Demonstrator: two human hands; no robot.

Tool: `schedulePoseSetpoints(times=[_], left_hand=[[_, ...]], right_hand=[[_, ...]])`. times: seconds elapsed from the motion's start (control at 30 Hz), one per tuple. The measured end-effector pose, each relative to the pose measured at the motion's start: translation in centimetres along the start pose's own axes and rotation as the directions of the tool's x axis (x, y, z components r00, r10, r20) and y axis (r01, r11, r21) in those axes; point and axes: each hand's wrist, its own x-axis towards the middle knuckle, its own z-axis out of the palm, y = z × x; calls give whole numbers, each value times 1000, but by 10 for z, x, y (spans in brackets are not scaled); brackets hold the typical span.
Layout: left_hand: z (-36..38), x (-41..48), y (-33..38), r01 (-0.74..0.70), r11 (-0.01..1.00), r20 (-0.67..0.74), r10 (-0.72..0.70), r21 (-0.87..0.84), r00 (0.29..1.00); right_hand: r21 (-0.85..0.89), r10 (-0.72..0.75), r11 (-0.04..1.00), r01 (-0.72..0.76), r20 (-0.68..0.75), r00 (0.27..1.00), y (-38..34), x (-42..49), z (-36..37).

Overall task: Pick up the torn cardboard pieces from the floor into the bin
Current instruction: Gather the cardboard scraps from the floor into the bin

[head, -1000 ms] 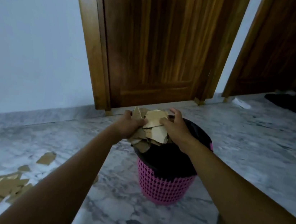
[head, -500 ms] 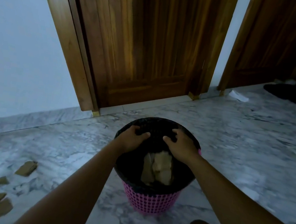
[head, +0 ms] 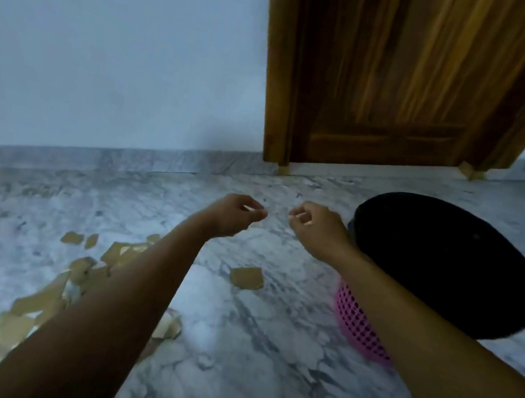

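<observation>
Your left hand (head: 234, 215) and right hand (head: 314, 229) are empty, fingers loosely curled.
They hover side by side, not touching, above the marble floor (head: 251, 347). The pink bin (head: 361, 325) with its black liner (head: 439, 262) stands just beyond your right wrist. One cardboard piece (head: 246, 277) lies on the floor between your forearms. More cardboard pieces (head: 41, 300) lie scattered beneath and left of your left arm.

Head-worn view, downward over floor (head: 249, 364)
</observation>
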Motion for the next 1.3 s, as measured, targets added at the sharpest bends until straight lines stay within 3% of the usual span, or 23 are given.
schedulePoseSetpoints(times=[0.13, 0.33, 0.5, 0.63, 0.8, 0.9, 1.0, 1.17, 1.3], left_hand=[[-45, -34, -98, 121, 991, -20, -120, 53, 993], [-78, -77, -212, 266, 943, -12, -269, 201, 963], [-65, -82, -276, 383, 895, 53, -404, 228, 913], [-26, -73, -337, 514, 833, 29, -530, 204, 847], [33, -64, -387, 606, 774, -27, -612, 180, 790], [59, -53, -401, 614, 751, -168, -591, 242, 789], [82, -46, -406, 674, 714, -308, -608, 190, 731], [93, -39, -406, 623, 778, -375, -554, 84, 743], [91, -33, -409, 667, 744, -331, -622, 34, 710]], right_hand=[[-86, 25, 996, -6, 225, 974, -34, -6, 88], [-224, 137, 974, -29, 486, 863, -55, -16, 185], [-307, 212, 951, -39, 557, 803, -46, -8, 238], [-394, 201, 917, 61, 588, 784, -15, 4, 285], [-501, 221, 858, 110, 554, 803, 32, 38, 318], [-583, 271, 810, 64, 469, 841, 56, 65, 325], [-659, 313, 752, -19, 332, 890, 75, 88, 327], [-676, 436, 724, -137, 293, 851, 95, 112, 331], [-685, 498, 704, -186, 290, 817, 92, 123, 331]])
